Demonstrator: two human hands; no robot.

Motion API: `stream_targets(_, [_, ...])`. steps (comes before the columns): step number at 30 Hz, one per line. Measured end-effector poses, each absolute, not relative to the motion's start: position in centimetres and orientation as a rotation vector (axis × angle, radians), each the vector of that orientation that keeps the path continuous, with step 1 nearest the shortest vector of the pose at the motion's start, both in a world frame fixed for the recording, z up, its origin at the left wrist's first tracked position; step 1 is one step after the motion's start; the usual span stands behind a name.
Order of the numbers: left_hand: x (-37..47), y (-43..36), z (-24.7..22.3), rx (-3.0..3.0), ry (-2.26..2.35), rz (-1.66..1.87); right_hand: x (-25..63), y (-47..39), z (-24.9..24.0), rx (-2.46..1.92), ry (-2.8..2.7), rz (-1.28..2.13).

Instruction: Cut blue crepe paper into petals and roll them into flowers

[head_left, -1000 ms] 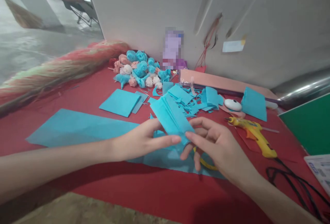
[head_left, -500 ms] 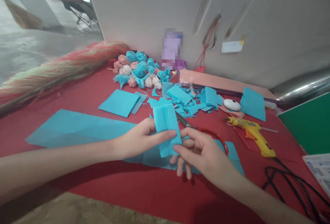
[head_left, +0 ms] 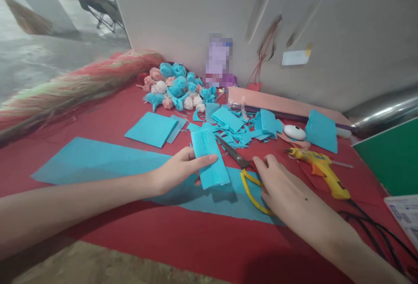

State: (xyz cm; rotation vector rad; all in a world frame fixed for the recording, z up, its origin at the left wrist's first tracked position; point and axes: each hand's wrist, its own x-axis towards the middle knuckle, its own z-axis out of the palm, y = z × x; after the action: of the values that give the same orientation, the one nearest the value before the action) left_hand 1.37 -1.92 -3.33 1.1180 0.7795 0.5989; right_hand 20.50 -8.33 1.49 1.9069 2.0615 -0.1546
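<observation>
My left hand [head_left: 183,166] pinches a folded piece of blue crepe paper [head_left: 210,162], thumb on top and fingers beneath. The folded piece is held above a long blue paper strip [head_left: 107,155] lying on the red table. Over to the right, my right hand [head_left: 277,184] is closed around the handles of a pair of scissors [head_left: 243,162]. One handle loop is yellow; the red one is mostly hidden by my fingers. The dark blades point away, toward a heap of blue paper scraps [head_left: 243,136].
Paper roses [head_left: 179,86] in blue, pink and white are piled at the back. A folded blue sheet [head_left: 152,129] lies at left. On the right are a yellow glue gun [head_left: 321,168] with a black cord [head_left: 369,216] and a white oval object [head_left: 294,132]. Straw brooms [head_left: 81,79] border the table's left.
My right hand has let go of the folded blue paper, moved right and taken hold of the scissors' handles. My left hand keeps the paper, now slightly lower.
</observation>
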Motion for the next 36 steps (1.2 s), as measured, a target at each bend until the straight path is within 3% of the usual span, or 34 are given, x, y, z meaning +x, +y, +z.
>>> stream_targets(9, [1.2, -1.6, -2.4, 1.019, 0.751, 0.661, 20.9, -7.2, -0.1, 2.007, 2.141, -0.072])
stream_targets(16, [0.8, -0.2, 0.9, 0.952, 0.742, 0.880, 22.3, -6.3, 2.0, 2.212, 2.288, -0.198])
stream_targets(18, [1.1, 0.5, 2.1, 0.893, 0.630, 0.971, 22.1, -6.2, 2.5, 2.307, 2.470, -0.584])
stream_targets(21, [2.0, 1.6, 3.6, 0.861, 0.579, 1.062, 21.3, -6.4, 3.0, 2.296, 2.516, -1.956])
stream_targets(23, [2.6, 2.5, 3.9, 0.862, 0.567, 1.132, 20.7, -6.7, 3.4, 1.958, 2.428, -2.526])
stream_targets(25, [3.1, 3.3, 3.6, 0.889, 0.561, 1.151, 20.2, -7.1, 3.8, 1.646, 2.333, -2.750])
stream_targets(29, [3.3, 4.7, 2.2, 0.889, 0.567, 1.145, 19.7, -7.8, 4.4, 1.278, 2.035, -2.868])
stream_targets(36, [3.1, 5.5, 1.2, 0.855, 0.564, 1.195, 19.4, -8.3, 4.1, 1.117, 1.840, -2.981])
